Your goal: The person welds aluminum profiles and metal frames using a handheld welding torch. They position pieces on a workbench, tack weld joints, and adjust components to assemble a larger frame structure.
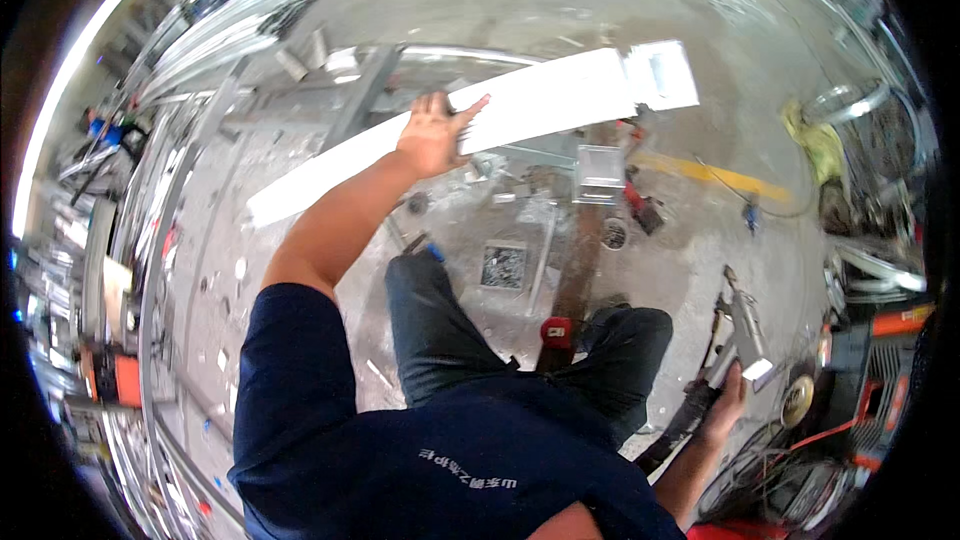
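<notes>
A long white bar (560, 95) with a flat, bright face slants across the space in front of me, its right end higher in the picture. My left hand (432, 135) is closed over it left of its middle, thumb spread along the face. Low on the right, my right hand (728, 405) grips a hand tool (742, 325) with a silvery body and a dark narrow tip; its exact kind is unclear. A black sleeve or thick cable (685, 425) runs beside that hand. Beyond the bar's right end is a shiny square plate (662, 75).
Between my knees and the bar stand a square box of small metal pieces (503, 266), a clear-topped box (600, 168) and a brown beam (572, 275) bearing a red tape measure (556, 332). Metal profiles (220, 35) pile up left. A grey-orange machine (885, 380) and cables sit right.
</notes>
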Demonstrator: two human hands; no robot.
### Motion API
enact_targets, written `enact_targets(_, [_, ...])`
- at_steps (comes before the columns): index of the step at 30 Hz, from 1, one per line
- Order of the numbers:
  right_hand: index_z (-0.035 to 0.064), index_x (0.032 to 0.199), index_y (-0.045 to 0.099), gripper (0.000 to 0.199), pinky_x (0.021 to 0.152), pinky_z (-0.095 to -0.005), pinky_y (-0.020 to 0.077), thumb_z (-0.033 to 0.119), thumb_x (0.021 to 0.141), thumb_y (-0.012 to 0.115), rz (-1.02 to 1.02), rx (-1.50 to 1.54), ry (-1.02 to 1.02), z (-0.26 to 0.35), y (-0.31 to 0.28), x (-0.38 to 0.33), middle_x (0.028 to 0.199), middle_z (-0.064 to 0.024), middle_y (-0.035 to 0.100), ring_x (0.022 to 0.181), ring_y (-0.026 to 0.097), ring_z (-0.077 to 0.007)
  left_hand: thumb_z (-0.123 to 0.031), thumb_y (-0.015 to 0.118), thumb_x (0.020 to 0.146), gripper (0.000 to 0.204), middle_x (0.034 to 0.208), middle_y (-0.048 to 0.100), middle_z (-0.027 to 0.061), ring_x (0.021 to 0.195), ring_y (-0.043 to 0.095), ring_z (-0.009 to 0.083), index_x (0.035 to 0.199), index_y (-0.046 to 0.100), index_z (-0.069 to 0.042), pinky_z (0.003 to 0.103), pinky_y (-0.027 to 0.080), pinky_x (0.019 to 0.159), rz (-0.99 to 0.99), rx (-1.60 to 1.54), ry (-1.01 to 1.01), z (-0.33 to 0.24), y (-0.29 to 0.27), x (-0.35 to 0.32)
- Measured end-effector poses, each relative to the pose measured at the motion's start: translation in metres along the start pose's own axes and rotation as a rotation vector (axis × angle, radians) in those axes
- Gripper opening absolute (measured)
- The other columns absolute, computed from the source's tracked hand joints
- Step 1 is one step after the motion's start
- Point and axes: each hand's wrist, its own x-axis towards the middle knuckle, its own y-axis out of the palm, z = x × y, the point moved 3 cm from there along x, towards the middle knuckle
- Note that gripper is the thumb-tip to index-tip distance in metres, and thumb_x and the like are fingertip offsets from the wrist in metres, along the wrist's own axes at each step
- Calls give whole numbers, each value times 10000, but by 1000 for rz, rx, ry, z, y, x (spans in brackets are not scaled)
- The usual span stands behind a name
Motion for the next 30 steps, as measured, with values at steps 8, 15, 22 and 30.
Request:
enact_targets(8, [-37, 1262, 530, 417, 491, -391, 530, 277, 993, 578, 298, -45, 75, -65, 13, 40, 769, -143, 655, 566, 651, -269, -393, 832, 763, 1069, 1260, 489, 232, 1209, 479, 417, 1619, 193, -421, 526, 345, 1112, 29, 80, 121, -26, 41, 137])
enact_targets(15, [-24, 1226, 661, 391, 855, -325, 535, 164, 890, 731, 367, -336, 195, -121, 3, 55, 1075, -81, 744, 977, 688, -194, -334, 824, 798, 1061, 1315, 478, 245, 1239, 480, 422, 1621, 161, -436, 522, 353, 1112, 72, 150, 291, -64, 122, 235])
enact_targets(22, [-2, 1159, 699, 299, 810, -321, 552, 136, 898, 740, 440, -204, 411, -114, 15, 49, 1070, -95, 746, 955, 701, -161, -180, 736, 871, 968, 1404, 430, 286, 1283, 463, 451, 1618, 176, -434, 545, 340, 1125, -145, 273, 285, -73, 209, 300])
enact_targets(30, [3, 1172, 700, 280, 799, -293, 542, 165, 943, 696, 356, -136, 399, -120, 11, 42, 1055, -80, 740, 943, 690, -146, -34, 596, 898, 875, 1491, 367, 268, 1359, 401, 482, 1604, 260, -427, 560, 321, 1139, -345, 124, 372, -75, 270, 254])
